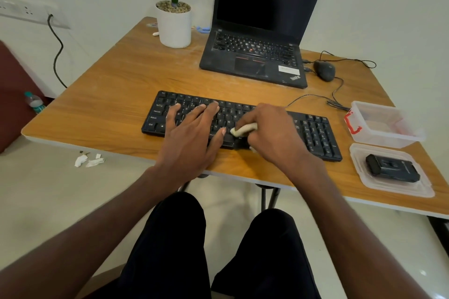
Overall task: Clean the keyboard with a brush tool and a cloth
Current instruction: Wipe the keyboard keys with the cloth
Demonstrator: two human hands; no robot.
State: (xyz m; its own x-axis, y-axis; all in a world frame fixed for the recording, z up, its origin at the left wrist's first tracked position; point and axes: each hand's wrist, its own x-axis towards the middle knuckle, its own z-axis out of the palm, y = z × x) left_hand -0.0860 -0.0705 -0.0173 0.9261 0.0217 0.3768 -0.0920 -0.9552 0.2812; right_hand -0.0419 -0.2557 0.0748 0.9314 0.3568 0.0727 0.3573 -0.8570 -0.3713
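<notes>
Wood-grain counter (116, 73) carries everything I work with here, and the black keyboard (315, 136) lies across its near middle, long side toward me, its cable trailing off to the far right. I judge the keyboard light and stiff, a plastic slab that would skate on this smooth top if wiped hard, so it wants pinning down from above, not gripping at the edges. The keys look loose enough to rock or pop under a dragging stroke, so I would keep pressure modest.

My left hand (192, 136) does that pinning: fingers straight and spread, palm down, flat on the left half of the keys, grasping nothing. My right hand (272, 136) is curled round a small pale cloth (243, 128), which shows as a rolled wad poking out toward the left from under the fingers, pressed onto the keys near the middle of the near rows, just beside my left thumb. The cloth reads soft and limp, so bunching it tight as it is now gives a firm edge for working between keys.

At the near right, a clear lid (422, 189) holds a small black tool (391, 171), which may be the brush, though I cannot tell for sure.
</notes>
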